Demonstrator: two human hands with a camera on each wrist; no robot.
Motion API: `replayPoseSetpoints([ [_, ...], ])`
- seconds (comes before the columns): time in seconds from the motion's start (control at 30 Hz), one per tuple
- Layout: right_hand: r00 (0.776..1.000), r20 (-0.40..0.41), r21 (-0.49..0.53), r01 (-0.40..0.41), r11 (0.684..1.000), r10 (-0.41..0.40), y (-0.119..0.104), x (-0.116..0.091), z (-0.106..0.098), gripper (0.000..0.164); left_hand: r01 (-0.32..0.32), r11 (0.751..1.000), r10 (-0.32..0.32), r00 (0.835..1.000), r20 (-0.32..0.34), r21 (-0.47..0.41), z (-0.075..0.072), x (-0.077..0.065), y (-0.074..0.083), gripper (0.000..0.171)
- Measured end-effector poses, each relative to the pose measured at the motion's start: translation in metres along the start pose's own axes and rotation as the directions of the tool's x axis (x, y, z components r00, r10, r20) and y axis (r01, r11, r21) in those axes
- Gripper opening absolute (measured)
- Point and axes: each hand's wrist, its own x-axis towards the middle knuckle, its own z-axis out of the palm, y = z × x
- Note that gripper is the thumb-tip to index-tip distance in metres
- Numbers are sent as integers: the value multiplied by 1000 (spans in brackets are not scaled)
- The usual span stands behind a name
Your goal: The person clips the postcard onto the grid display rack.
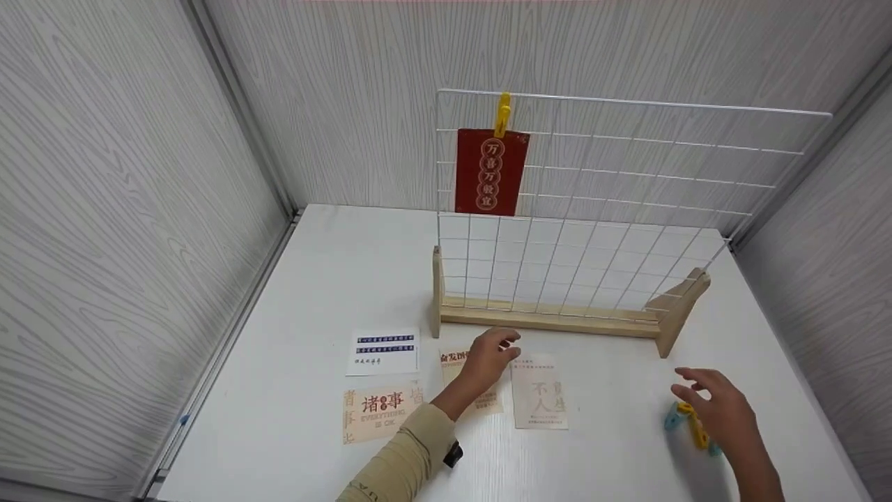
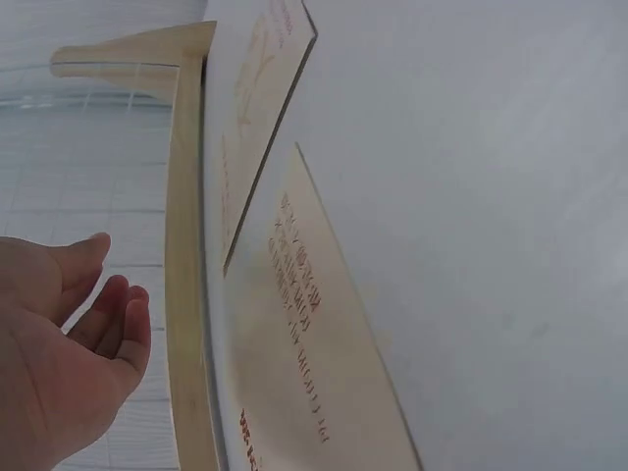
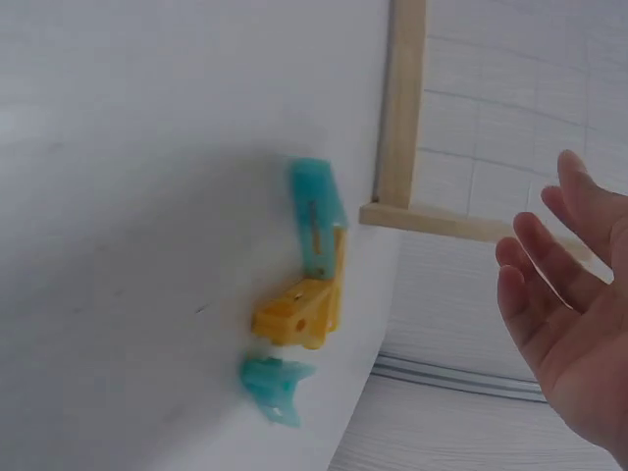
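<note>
My left hand (image 1: 490,357) hovers over the table with its fingers loosely bent and nothing in them. Below it lies a cream card (image 1: 490,402), partly hidden by the hand and forearm. Just to its right is a pale card (image 1: 540,401) with faint characters. On the right side, my empty right hand (image 1: 725,415) is held above a small group of clothespins, its fingers relaxed and apart. The group has a yellow clothespin (image 3: 294,316), a teal clothespin (image 3: 314,216) and another teal clothespin (image 3: 275,388). A red card (image 1: 490,171) hangs on the wire grid from a yellow clothespin (image 1: 502,115).
The white wire grid (image 1: 592,167) stands in a wooden base (image 1: 550,319) behind the hands. To the left lie a white card (image 1: 383,366) with blue strips and a beige card (image 1: 380,425) with red characters. Grey wood-grain panels (image 1: 139,209) enclose the white table (image 1: 279,390).
</note>
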Motion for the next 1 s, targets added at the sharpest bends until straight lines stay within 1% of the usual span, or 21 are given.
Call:
replayPoseSetpoints([
  [0.1, 997, 67, -57, 53, 997, -49, 9, -3, 5, 42, -3, 999, 1, 999, 33, 48, 5, 1, -1, 28],
  [0.17, 991, 115, -84, 73, 994, -63, 14, -3, 7, 38, 12, 998, -15, 999, 45, 66, 7, 1, -3, 28],
  [0.3, 975, 211, -107, 89, 990, -64, 24, -2, 10, 36, 52, 995, -56, 997, 48, 84, 10, 3, -6, 29],
  [0.43, 966, 252, -133, 93, 987, -57, 31, -2, 12, 35, 73, 990, -79, 996, 49, 122, 12, 5, -9, 29],
  [0.53, 959, 283, -165, 78, 983, -28, 35, -2, 14, 36, 66, 982, -76, 996, 50, 176, 13, 6, -12, 28],
  [0.63, 955, 296, -189, 64, 980, -5, 38, -1, 16, 37, 58, 970, -74, 996, 57, 235, 13, 5, -14, 27],
  [0.7, 957, 289, -202, 62, 977, -1, 38, -1, 17, 38, 54, 962, -74, 995, 65, 268, 14, 5, -16, 27],
  [0.77, 961, 275, -216, 68, 974, -7, 38, -2, 18, 38, 39, 956, -62, 996, 69, 292, 15, 4, -18, 28],
  [1.0, 975, 217, -289, 107, 951, -44, 41, -3, 26, 41, -60, 936, 28, 995, 97, 347, 17, 4, -22, 25],
])
